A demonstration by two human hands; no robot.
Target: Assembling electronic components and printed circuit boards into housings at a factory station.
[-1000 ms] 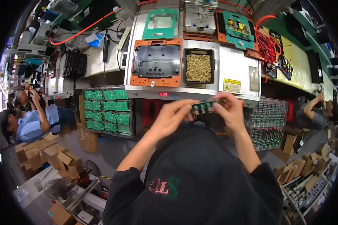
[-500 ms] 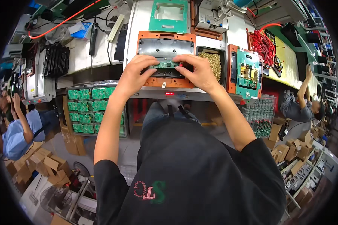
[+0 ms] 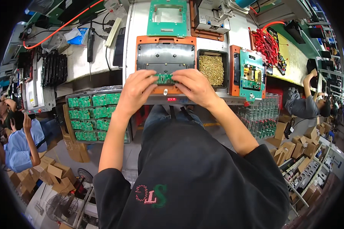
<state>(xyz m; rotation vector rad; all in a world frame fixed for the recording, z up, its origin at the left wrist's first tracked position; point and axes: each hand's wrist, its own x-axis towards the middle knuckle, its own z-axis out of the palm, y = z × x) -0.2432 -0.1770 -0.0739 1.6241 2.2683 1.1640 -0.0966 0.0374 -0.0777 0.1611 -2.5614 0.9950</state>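
Observation:
A small green circuit board is held level between my two hands, over the near part of an orange-framed fixture. My left hand grips the board's left end between thumb and fingers. At the right end my right hand pinches it the same way. Beyond the board, a black plastic housing lies in the fixture, its inside showing. Fingers cover both ends of the board. Just right of the fixture stands a black bin full of small brass-coloured parts.
A green plate with a window lies beyond the fixture. On the right is a second orange fixture holding boards. Trays of green boards stand below left. A screwdriver hangs at left. Co-workers sit at both sides.
Both hands have drawn the board slightly toward me, down from the housing's middle. More of the housing's inside now shows. The board looks tilted differently.

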